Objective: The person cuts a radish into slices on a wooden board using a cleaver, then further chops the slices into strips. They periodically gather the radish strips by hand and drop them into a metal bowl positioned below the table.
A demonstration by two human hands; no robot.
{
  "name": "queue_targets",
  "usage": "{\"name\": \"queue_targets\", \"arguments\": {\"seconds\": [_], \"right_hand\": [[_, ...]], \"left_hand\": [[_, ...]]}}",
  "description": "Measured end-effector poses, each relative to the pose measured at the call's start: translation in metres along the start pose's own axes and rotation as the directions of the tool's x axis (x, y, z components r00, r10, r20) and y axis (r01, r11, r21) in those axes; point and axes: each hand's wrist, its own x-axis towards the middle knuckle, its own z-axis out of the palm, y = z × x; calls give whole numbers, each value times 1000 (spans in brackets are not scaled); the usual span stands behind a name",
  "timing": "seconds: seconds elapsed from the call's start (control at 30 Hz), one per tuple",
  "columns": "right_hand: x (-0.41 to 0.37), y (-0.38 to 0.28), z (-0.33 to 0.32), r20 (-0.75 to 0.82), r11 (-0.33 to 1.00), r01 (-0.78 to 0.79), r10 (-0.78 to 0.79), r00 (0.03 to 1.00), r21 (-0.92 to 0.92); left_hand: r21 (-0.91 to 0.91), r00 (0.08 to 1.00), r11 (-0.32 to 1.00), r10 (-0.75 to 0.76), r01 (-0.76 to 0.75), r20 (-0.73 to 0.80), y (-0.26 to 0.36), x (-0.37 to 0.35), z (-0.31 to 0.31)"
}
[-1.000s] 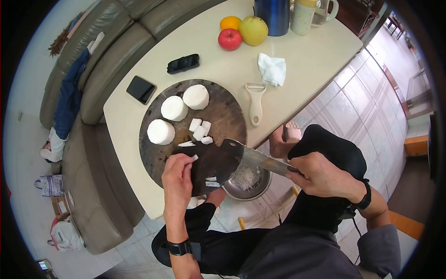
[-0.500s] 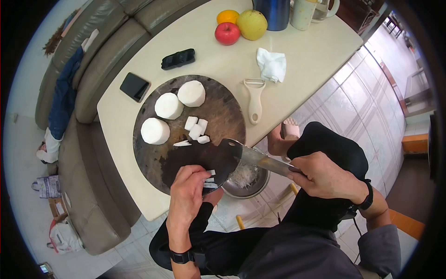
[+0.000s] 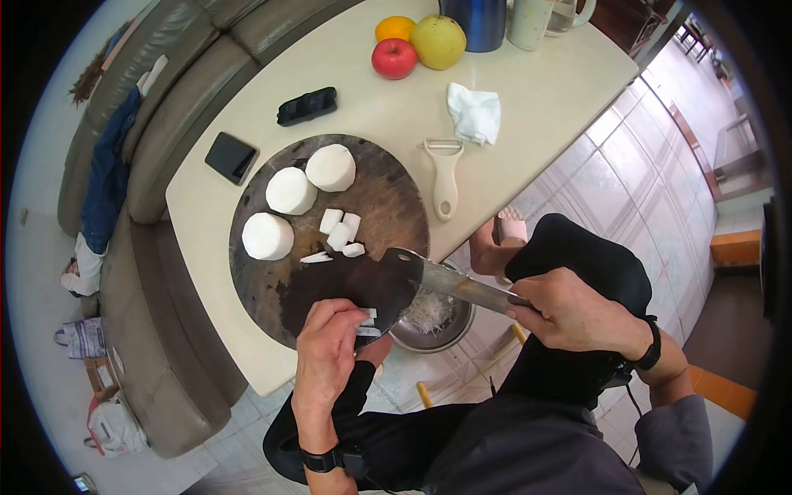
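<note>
My right hand [image 3: 573,312] grips the handle of a cleaver [image 3: 454,283], its blade end over the right edge of the round dark cutting board [image 3: 379,198]. My left hand [image 3: 328,342] is at the board's near edge, with its fingers closed on small white radish slices [image 3: 369,322]; the fingers partly hide them. Farther up the board stand three thick white radish chunks, one of them a round chunk [image 3: 268,237]. Near the board's middle lie several small radish blocks [image 3: 339,236] and thin slivers [image 3: 316,257].
A steel bowl [image 3: 456,332] of white shreds sits below the table's edge, under the cleaver. On the table [image 3: 272,355] are a peeler [image 3: 445,186], a white cloth [image 3: 474,114], a phone [image 3: 231,157], a black case [image 3: 307,106], an apple [image 3: 394,58] and other fruit.
The whole scene has shifted slightly left in view. Both hands keep nearly the same places, the left at the slices and the right on the cleaver.
</note>
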Motion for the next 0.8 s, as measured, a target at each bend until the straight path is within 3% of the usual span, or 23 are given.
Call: {"name": "queue_targets", "arguments": {"seconds": [0.27, 0.37, 0.4, 0.47, 0.73, 0.8], "right_hand": [[0, 1, 1, -3, 1000, 4, -4, 1000, -15], [0, 0, 1, -10, 1000, 2, -2, 1000, -6], [0, 1, 0, -8, 1000, 5, -5, 1000, -7], [0, 1, 1, -16, 1000, 19, -19, 1000, -20], [0, 2, 2, -19, 1000, 28, -28, 999, -12], [-1, 2, 1, -14, 1000, 22, -22, 1000, -17]], "left_hand": [[-54, 999, 997, -48, 47, -21, 1, 2, -5], [49, 971, 993, -91, 104, -223, 0, 14, -10], [50, 970, 993, -92, 106, -227, -5, 20, -9], [268, 930, 961, 40, 64, -365, -16, 31, -6], [344, 936, 936, 57, 71, -348, -32, 37, 2], [425, 937, 905, 165, -19, -308, -27, 37, 1]]}}
